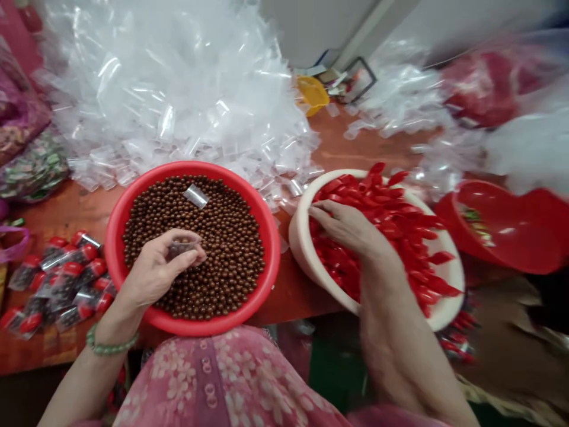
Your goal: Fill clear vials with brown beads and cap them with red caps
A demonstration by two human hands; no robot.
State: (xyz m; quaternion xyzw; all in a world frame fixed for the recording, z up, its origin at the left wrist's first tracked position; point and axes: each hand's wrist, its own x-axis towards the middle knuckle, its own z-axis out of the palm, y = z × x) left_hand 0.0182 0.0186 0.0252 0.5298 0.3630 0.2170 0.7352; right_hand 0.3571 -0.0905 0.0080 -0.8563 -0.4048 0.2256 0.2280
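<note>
My left hand (166, 267) is closed around a small clear plastic tube (181, 246) with brown balls in it. It is held above the red basin (116, 296), which is full of shiny brown balls (222, 261). An unfilled clear tube (195, 196) lies on top of the balls. To the right, my right hand (344, 225) reaches into the cream-white basin (304, 249), its fingers stretched out over the red plastic caps (386, 207) near the left rim. Some of its fingertips are hard to make out against the caps.
Filled tubes with red caps (66, 273) lie in a heap left of the red basin. Behind it rises a large pile of clear tubes (178, 89). A yellow container (312, 95) stands at the back, and a red bowl (511, 228) sits at the right.
</note>
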